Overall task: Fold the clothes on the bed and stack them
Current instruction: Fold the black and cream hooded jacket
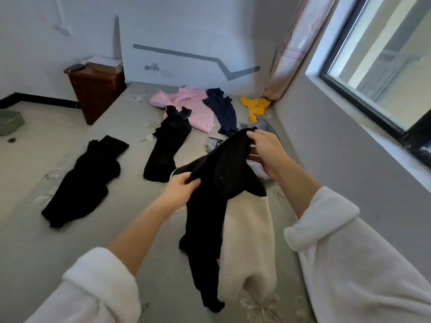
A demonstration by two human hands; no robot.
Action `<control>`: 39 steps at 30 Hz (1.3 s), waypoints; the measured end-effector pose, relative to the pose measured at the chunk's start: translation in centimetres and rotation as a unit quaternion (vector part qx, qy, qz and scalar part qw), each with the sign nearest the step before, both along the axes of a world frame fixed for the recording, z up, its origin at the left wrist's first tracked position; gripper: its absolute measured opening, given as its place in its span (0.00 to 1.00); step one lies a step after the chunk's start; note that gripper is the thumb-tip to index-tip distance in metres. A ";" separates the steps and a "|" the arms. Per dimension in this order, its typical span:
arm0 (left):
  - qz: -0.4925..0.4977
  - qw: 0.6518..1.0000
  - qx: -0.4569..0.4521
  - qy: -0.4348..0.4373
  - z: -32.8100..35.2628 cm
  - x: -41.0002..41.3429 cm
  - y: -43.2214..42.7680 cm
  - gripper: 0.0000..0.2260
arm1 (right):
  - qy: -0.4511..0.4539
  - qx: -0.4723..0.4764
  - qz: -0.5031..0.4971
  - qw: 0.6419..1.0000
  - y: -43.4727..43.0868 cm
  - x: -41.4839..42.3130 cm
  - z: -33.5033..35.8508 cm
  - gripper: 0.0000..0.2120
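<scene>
I see my left hand (180, 191) and right hand (265, 151), each grip pinched tight on the black-and-cream soft garment (224, 173), held above the grey floral bed (140, 241); a pink dotted garment (196, 106) lies at twelve o'clock.

- One head-worn wide-angle view looked forward and down across the bed (35, 252), horizon tilted, window (384, 66) slanting through the upper right.
- Left hand (179, 191) and right hand (265, 150), gripping a black garment (221, 173), sat close at centre frame.
</scene>
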State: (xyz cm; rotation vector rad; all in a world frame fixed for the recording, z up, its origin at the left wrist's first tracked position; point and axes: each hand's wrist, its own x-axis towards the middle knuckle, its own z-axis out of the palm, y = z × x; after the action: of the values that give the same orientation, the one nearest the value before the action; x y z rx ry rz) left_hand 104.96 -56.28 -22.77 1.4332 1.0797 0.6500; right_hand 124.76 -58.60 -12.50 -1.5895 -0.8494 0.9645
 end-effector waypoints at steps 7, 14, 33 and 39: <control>0.072 0.991 0.111 -0.009 7.7 -0.4 5.4 0.08 | 0.017 -0.054 0.107 0.993 -3.2 2.4 -3.1 0.18; 0.009 0.976 0.218 0.009 11.9 3.7 7.0 0.03 | -0.173 -0.141 0.164 0.961 -5.3 -3.5 -8.8 0.32; 0.093 0.973 0.183 0.102 -2.9 -4.8 0.2 0.03 | 0.336 0.118 -0.075 0.932 1.5 -2.3 -3.0 0.20; 0.044 0.830 0.524 0.184 5.5 -3.3 -0.8 0.10 | 0.283 -0.022 -0.092 0.954 0.8 -1.7 -4.2 0.23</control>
State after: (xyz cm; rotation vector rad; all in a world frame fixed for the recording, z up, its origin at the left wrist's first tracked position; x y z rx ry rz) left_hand 101.62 -57.03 -17.30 2.5484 1.1213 1.1646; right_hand 123.09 -57.79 -16.74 -1.2947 -0.2783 1.2228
